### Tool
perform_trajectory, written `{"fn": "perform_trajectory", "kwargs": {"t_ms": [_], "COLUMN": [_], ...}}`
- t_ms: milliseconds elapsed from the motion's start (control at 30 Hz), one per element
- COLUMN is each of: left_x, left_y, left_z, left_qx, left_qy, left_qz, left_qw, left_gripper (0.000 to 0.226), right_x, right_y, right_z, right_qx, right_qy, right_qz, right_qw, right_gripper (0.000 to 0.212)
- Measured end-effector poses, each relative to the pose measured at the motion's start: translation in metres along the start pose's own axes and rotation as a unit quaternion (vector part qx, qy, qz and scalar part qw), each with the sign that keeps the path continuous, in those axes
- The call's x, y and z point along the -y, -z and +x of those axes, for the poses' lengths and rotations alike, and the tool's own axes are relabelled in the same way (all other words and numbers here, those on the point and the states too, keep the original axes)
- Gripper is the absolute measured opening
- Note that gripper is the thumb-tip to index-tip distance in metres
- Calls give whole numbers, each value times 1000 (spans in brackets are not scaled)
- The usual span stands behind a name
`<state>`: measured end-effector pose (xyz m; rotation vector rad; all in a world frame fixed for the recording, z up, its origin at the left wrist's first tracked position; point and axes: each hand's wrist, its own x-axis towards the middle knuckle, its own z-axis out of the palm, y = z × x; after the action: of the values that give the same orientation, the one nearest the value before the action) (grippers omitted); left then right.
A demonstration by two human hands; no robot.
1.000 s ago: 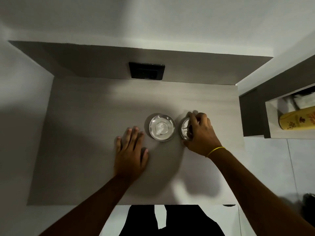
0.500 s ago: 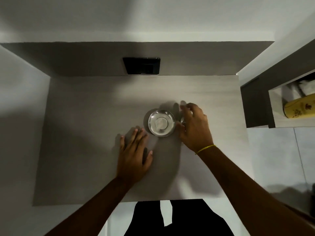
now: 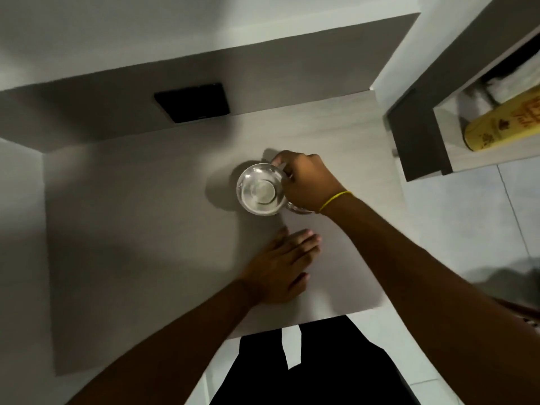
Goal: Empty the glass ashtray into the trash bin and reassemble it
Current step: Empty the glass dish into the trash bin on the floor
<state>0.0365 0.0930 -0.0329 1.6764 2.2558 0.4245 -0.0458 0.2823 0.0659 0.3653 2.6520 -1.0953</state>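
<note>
Head view: right hand (image 3: 306, 182) grip closed on glass ashtray (image 3: 260, 190); left hand (image 3: 280, 267) flat, open.

- You have two hands in view: right hand (image 3: 306, 182), left hand (image 3: 280, 264).
- One glass ashtray bowl (image 3: 259, 190), held at the right hand's fingertips.
- One second glass piece (image 3: 298, 208), mostly hidden under the right palm.
- One yellow wristband (image 3: 336, 200).
- One yellow bottle (image 3: 502, 124), far beyond the right hand.
- One black wall plate (image 3: 193, 102).
</note>
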Motion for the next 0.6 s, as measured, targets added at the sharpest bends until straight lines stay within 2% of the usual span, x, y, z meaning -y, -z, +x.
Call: {"fn": "perform_trajectory", "kwargs": {"t_ms": [100, 200, 300, 400, 500, 600], "left_x": [2, -3, -5, -7, -6, -2], "left_y": [-1, 3, 6, 7, 8, 2], "left_z": [0, 2, 2, 6, 8, 8], "left_qx": [15, 27, 44, 55, 72, 68], "left_qy": [-10, 8, 11, -2, 6, -5], "left_qz": [21, 49, 61, 72, 76, 86], "left_qw": [1000, 998, 997, 996, 994, 994], "left_gripper": [59, 60, 65, 65, 64, 62], "right_x": [-38, -90, -153, -221, -287, -354], "right_y": [37, 67, 88, 90, 68, 30], "right_z": [-47, -108, -176, -244, -280, -291], "right_qx": [-18, -46, -130, -230, -288, -271], "right_qy": [-44, -111, -200, -290, -344, -336], "right_qz": [124, 258, 312, 271, 117, -22], "right_qw": [991, 959, 920, 889, 886, 902], "right_gripper": [32, 39, 44, 50, 51, 56]}}
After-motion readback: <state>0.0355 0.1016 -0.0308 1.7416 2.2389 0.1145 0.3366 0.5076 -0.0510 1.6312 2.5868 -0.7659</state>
